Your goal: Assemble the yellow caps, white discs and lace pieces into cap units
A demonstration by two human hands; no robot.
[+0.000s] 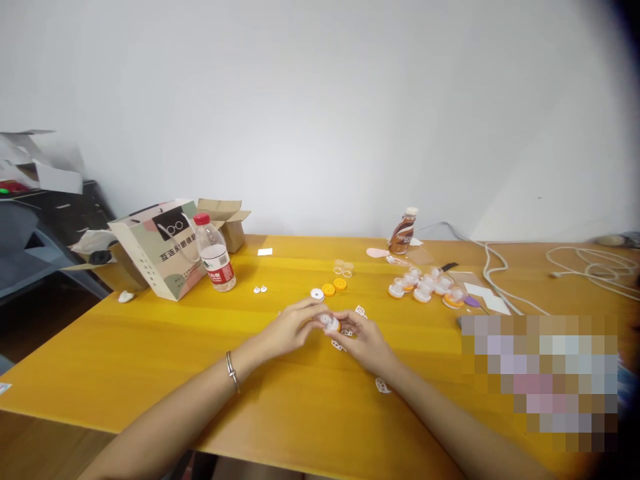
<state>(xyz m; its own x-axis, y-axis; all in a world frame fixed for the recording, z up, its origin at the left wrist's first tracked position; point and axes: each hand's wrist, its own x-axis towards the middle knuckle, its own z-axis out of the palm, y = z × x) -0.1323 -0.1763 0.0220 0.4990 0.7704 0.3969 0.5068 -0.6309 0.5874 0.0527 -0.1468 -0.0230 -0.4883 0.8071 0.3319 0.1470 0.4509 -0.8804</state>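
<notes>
Over the middle of the table, a small clear plastic piece with an orange base (329, 323) is held between both hands. My left hand (294, 327) pinches it from the left, and my right hand (366, 341) grips it from the right. Fingers cover part of it. Just beyond lie a white disc (317, 293), two yellow discs (329, 290) and some clear ring-shaped pieces (343, 269). Flat white openwork pieces (383, 385) are scattered around and beneath my right hand. To the right sits a cluster of similar clear pieces on white or orange bases (423, 288).
Two small white parts (260, 289) lie left of the hands. A red-capped water bottle (216, 257), paper bag (167, 250) and cardboard box (230, 223) stand at the left. A brown drink bottle (403, 232) stands at the back; white cables (493, 267) run along the right.
</notes>
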